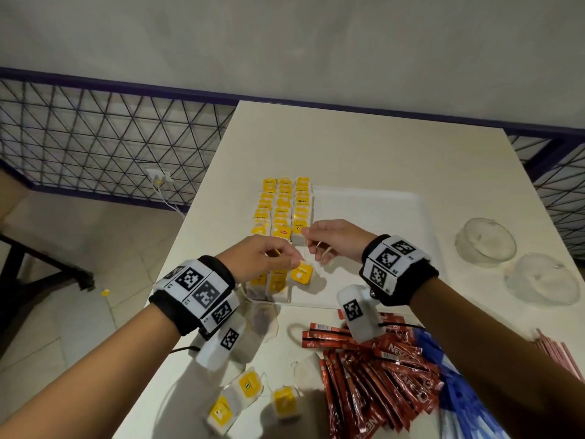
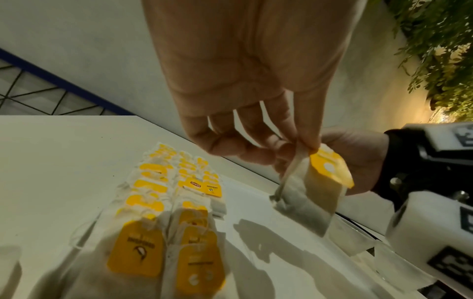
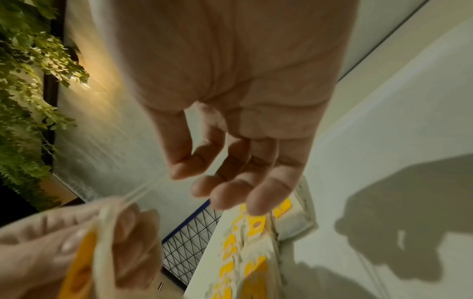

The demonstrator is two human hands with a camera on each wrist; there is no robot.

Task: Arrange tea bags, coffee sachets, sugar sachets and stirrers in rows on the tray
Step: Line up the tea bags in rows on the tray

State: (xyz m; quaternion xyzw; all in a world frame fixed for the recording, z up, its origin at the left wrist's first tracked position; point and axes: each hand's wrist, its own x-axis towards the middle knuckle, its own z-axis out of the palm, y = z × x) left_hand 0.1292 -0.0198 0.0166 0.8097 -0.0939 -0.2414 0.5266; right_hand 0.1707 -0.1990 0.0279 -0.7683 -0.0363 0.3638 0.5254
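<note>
My left hand [image 1: 292,259] pinches a tea bag [image 1: 302,274] by its top, thumb against forefinger [image 2: 304,147]. The tea bag [image 2: 307,198], with its yellow tag, hangs just above the white tray [image 1: 380,201]. Three rows of tea bags [image 1: 285,210] lie along the tray's left side, and the held bag is over the near end of the third row. My right hand [image 1: 311,240] hovers close to the right of it, fingers loosely curled and thumb apart [image 3: 194,182]. The bag's string [image 3: 143,190] runs toward that thumb.
Loose tea bags [image 1: 250,384] lie on the table in front of the tray. A pile of red coffee sachets [image 1: 373,375] sits front right on a blue bag [image 1: 459,391]. Pink stirrers [image 1: 557,353] and two glass bowls [image 1: 486,245] are at the right.
</note>
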